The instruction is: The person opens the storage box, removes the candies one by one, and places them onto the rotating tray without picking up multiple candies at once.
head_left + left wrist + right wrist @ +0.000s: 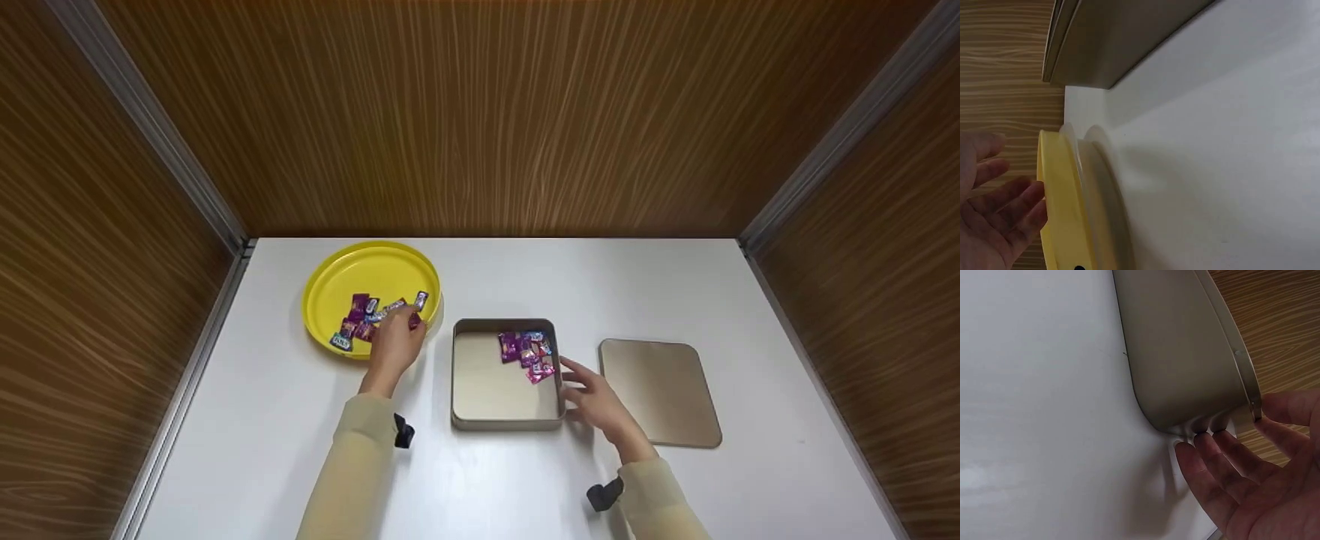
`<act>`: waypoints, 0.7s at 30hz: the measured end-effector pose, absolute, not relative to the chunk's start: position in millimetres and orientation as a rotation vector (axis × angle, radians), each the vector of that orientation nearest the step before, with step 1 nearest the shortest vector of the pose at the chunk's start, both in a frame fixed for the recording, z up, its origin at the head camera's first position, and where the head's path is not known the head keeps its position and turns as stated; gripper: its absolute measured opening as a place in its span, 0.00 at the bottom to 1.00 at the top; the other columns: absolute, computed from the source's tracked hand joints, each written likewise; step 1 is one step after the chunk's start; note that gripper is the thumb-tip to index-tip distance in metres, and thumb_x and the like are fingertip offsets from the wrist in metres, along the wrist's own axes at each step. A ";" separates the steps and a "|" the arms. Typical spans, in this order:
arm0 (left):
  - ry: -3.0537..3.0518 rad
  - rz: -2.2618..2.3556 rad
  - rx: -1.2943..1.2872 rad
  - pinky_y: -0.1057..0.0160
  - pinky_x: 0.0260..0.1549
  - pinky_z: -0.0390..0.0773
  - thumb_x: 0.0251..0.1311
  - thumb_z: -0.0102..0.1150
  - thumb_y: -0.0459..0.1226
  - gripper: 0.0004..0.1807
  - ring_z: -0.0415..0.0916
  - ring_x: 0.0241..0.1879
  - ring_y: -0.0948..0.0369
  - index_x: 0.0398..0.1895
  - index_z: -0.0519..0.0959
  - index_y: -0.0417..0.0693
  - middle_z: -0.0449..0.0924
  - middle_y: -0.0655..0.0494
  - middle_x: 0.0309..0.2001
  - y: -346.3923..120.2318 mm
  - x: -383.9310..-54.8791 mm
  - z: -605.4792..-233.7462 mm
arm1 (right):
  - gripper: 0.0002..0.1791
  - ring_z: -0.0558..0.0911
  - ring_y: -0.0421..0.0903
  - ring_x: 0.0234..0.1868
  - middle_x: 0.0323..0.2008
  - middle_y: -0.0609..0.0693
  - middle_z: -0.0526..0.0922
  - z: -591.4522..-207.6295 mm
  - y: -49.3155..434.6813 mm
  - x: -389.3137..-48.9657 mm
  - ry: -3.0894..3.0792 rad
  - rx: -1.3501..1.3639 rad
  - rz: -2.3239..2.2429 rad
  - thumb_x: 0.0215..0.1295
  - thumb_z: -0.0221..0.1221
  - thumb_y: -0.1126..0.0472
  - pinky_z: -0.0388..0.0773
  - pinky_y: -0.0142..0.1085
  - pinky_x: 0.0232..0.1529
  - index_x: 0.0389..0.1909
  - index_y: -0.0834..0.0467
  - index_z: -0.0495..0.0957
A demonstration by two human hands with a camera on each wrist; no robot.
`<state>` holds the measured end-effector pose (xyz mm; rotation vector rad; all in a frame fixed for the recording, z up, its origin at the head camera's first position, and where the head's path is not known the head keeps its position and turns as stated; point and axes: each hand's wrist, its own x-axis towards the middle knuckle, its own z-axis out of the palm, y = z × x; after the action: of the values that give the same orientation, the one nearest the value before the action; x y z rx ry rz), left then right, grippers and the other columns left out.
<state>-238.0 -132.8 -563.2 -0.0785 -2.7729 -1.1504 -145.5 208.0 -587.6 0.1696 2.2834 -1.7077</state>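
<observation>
My left hand (397, 341) reaches over the near right side of a round yellow tray (349, 262) that bears several wrapped candies (360, 304). One purple candy shows by the fingertips in the head view. The left wrist view shows loosely bent fingers by the tray's rim (1061, 197), with no candy visible between them. Fingers of my right hand (600, 405) rest against the right side of a square metal tin (506, 425). In the right wrist view those fingertips touch the tin's wall (1185, 354). Purple, pink and blue wrapped candies (527, 352) lie inside it, toward the far right corner.
A flat metal lid (660, 390) lies on the white table (502, 495) to the right of the tin, close to my right hand. Wood-grain panels (495, 120) enclose the table at the back and both sides.
</observation>
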 end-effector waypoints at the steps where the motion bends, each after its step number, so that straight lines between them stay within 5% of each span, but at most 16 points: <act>1: -2.781 -1.127 -0.104 0.49 0.52 0.76 0.64 0.62 0.36 0.18 0.76 0.52 0.45 0.55 0.79 0.35 0.79 0.38 0.52 -129.6 -236.7 -561.5 | 0.33 0.74 0.65 0.59 0.62 0.66 0.71 -587.4 208.3 -145.5 2.282 0.171 -1.708 0.66 0.54 0.71 0.81 0.50 0.44 0.72 0.57 0.63; 21: -2.922 -0.806 -0.704 0.52 0.49 0.78 0.65 0.61 0.41 0.17 0.79 0.48 0.50 0.53 0.81 0.43 0.79 0.47 0.50 -58.9 -205.4 -538.2 | 0.33 0.74 0.65 0.59 0.63 0.67 0.70 -585.5 209.5 -145.8 2.258 0.183 -1.714 0.66 0.54 0.71 0.81 0.49 0.45 0.72 0.57 0.63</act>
<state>-205.4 -58.9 -538.2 -0.7036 -2.9220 -0.8057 -145.8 209.5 -585.5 0.1825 2.2583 -1.7138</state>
